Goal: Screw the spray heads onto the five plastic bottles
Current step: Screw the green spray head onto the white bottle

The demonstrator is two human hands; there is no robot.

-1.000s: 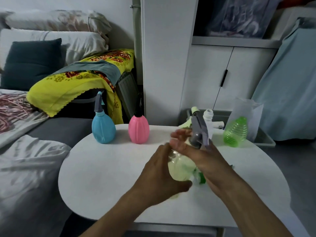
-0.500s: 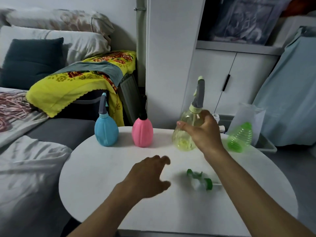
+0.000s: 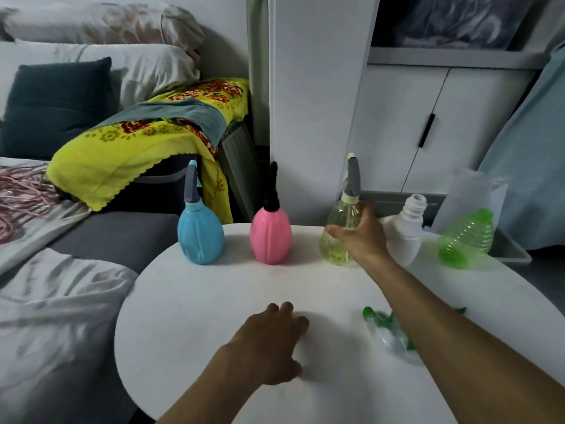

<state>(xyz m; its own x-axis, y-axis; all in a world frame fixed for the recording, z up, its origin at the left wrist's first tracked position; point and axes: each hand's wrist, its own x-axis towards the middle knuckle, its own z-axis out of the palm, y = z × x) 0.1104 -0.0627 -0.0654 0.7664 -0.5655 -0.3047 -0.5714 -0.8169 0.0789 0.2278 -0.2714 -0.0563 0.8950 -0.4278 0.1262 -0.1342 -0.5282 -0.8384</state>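
Parking yellow bottle [image 3: 339, 234], head on, at table's [image 3: 198, 301] 12 o'clock beside pink [image 3: 270, 237] and blue [image 3: 200, 237], our right hand [image 3: 363, 237] wrapped around it, left hand [image 3: 269, 344] loosely curled and empty; next probably green head [image 3: 385, 328] at 4 o'clock for green bottle [image 3: 466, 240].

Round white table [image 3: 198, 301] bearing blue bottle [image 3: 200, 237], pink bottle [image 3: 270, 235], yellowish bottle [image 3: 336, 240], white bottle [image 3: 405, 231], green bottle [image 3: 466, 238], loose spray head [image 3: 385, 330].
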